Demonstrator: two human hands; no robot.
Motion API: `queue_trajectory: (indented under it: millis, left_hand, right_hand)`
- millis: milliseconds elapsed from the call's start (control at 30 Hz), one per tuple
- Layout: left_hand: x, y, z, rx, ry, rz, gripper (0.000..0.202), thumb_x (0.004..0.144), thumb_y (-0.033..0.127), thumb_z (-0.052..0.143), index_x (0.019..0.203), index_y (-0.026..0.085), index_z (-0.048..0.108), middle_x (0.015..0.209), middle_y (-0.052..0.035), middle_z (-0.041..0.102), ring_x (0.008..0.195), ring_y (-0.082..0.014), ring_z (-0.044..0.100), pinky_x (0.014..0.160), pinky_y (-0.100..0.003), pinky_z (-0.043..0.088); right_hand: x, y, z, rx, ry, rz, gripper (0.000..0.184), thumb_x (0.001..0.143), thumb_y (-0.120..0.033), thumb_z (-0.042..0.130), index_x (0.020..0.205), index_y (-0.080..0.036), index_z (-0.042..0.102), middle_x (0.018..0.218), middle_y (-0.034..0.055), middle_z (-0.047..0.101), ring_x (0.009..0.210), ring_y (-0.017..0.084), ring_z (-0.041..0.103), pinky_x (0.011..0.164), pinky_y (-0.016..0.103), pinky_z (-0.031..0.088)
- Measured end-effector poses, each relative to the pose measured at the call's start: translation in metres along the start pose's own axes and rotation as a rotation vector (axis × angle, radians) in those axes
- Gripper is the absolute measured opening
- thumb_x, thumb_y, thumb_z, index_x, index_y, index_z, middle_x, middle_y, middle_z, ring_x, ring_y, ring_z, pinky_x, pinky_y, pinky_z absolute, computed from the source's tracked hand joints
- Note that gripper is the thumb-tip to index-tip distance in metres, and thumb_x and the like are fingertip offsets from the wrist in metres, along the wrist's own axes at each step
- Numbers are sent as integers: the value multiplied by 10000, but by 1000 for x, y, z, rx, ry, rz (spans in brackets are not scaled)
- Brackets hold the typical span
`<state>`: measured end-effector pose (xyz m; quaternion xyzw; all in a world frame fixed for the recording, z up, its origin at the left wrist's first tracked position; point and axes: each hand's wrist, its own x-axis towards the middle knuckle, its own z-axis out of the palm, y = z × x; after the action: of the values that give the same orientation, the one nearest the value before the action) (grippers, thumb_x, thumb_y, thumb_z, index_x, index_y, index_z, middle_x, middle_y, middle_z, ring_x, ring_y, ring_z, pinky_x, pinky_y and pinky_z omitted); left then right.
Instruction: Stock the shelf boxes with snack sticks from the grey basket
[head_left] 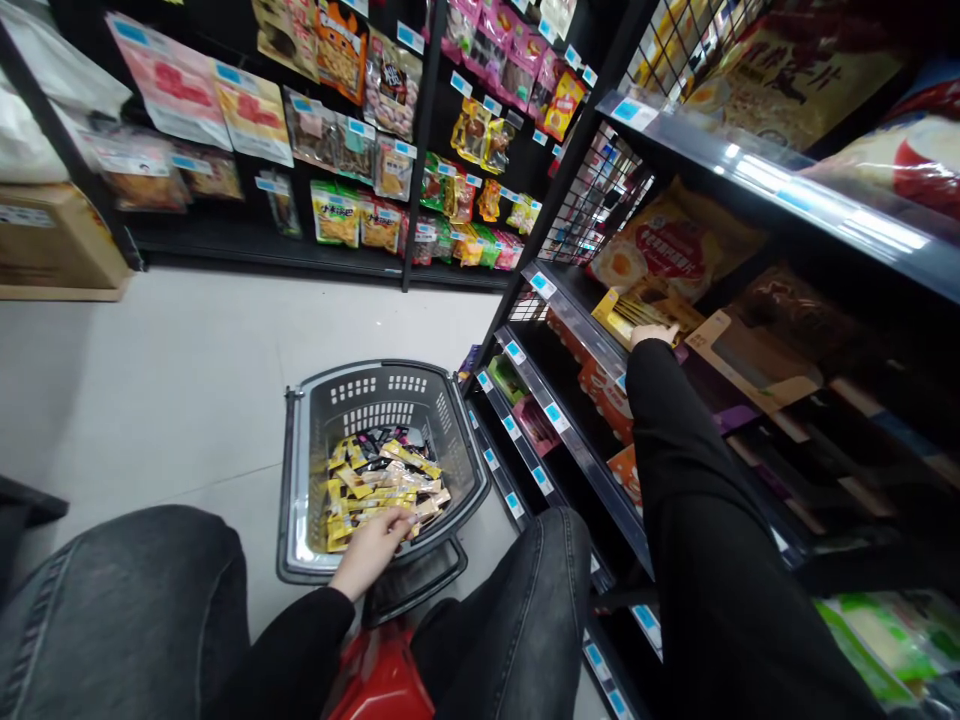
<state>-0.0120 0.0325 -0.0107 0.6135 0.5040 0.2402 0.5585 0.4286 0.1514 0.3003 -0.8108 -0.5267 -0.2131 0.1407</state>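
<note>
A grey plastic shopping basket (296, 480) stands on the floor between my knees, holding a loose heap of slim sachets (367, 490) in yellow, black and beige. My left hand (379, 545) reaches over its near rim, fingers pinched together above the sachets; what they hold, if anything, I cannot make out. On the middle shelf at right, my right hand (655, 333) is at the edge of a yellow open-topped carton (616, 318) of similar slim sachets. Its fingers are curled and partly hidden, so their contents do not show. An open brown-and-purple carton (716, 335) sits beside that hand.
Black shelving (585, 310) with price tags rises close on my right. Bagged snacks (337, 215) hang on the rack ahead. A cardboard box (60, 240) stands at far left on the pale floor (202, 370). Something red (382, 675) shows between my legs.
</note>
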Motion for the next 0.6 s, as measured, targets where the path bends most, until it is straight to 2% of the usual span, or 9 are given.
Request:
queue_trajectory:
  millis: [100,167,267,333,433,500,533,600]
  left_hand:
    - [-1,2,1,-32,2,-7,303,664,479,497,699,194,593,571,-3,601,497,-177,540,504,-265,394]
    - [-2,2,0,-57,6,-5,288,654,467,514,683,193,597,564,-4,603,496,-179,538,501,-266,397]
    - [-1,3,0,-68,5,-6,279,656,451,521,675,185,605,568,-5,605,490,-169,532,491,-261,398]
    - [-2,5,2,-71,16,-6,272,663,438,528,672,178,604,548,2,584,469,-152,512,474,-250,389]
    - [-7,12,5,-190,10,-34,273,659,437,569,689,166,583,524,21,540,426,-116,469,446,-231,382]
    - [-12,21,7,-374,-64,-152,339,666,470,588,796,157,569,608,5,580,442,-111,504,464,-239,426]
    - [-15,25,7,-453,-117,-207,404,671,494,592,887,154,563,652,-11,600,475,-122,542,484,-248,451]
    - [-20,34,6,-606,-193,-266,560,710,576,533,1080,157,506,746,-57,637,543,-150,601,526,-280,492]
  right_hand:
    - [-2,-5,-4,-97,137,119,537,928,-308,242,715,-24,645,900,280,576,1015,297,484,874,595,232]
    - [-3,-11,-11,-143,220,109,495,931,-250,225,797,-11,638,976,286,552,1027,297,467,850,564,275]
    - [-10,-27,-33,-241,279,48,411,926,-168,229,952,6,600,1025,263,541,1033,302,458,848,581,250]
    - [-27,-43,-56,-328,325,61,436,936,-147,176,1001,-5,582,1030,242,545,1038,295,457,846,590,228]
    - [-75,-65,-85,-376,342,143,563,943,-162,43,1001,-32,587,1018,226,552,1034,277,460,825,564,241]
    - [-120,-75,-90,-341,334,124,495,950,-199,118,994,-57,591,979,206,566,999,273,481,801,523,282]
    - [-146,-79,-85,-282,294,47,403,944,-235,223,991,-83,593,963,186,574,962,269,499,784,495,309]
    - [-200,-87,-62,-60,166,-177,247,890,-284,413,956,-153,612,922,128,595,888,248,526,771,445,348]
